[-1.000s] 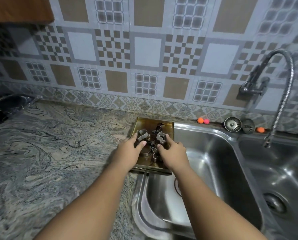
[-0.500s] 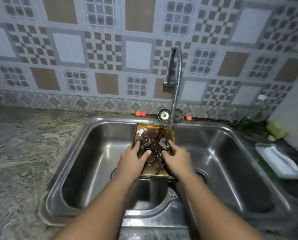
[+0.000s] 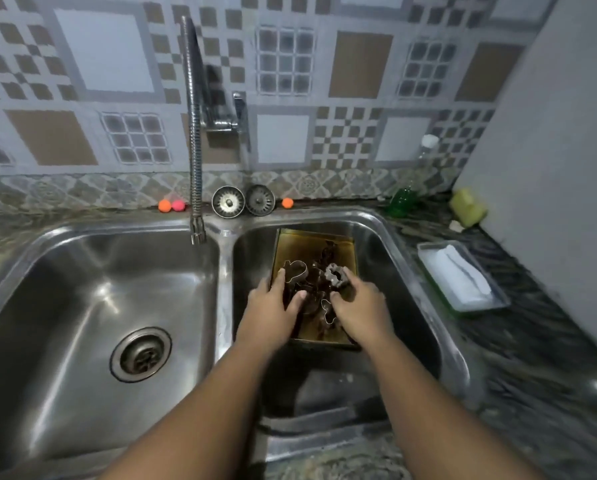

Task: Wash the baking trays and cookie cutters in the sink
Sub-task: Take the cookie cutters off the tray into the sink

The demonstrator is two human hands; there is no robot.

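- Two hands hold one tray (image 3: 313,244) down inside the right basin of the sink (image 3: 225,271).
- Left hand (image 3: 268,315) grips the tray's left edge: the fingers curl over the rim, and the thumb reaches inward to touch the cutters (image 3: 309,280).
- Right hand (image 3: 359,310) grips the right edge the same way, fingers bent over the rim and thumb pressed in against the pile.
- Cutters lie heaped on the tray between the two thumbs. One scalloped cutter sits just past the right fingertips and a rounded one just past the left fingertips.
- Beyond the fingertips, the far half of the tray is bare and brownish.
- Whether the tray rests on the basin floor or hangs in the grip cannot be told.
- Faucet (image 3: 195,133) hangs beyond and left of the left fingers, its nozzle over the edge of the left basin.
- Two strainers (image 3: 228,201) stand on the ledge well beyond the fingertips, with small balls (image 3: 164,205) on either side of them.
- Drain (image 3: 141,353) sits in the left basin, well left of the left hand.
- Right of the right fingers, on the counter, are a green bottle (image 3: 402,199), a sponge (image 3: 467,207) and a dish (image 3: 498,299) holding something white.
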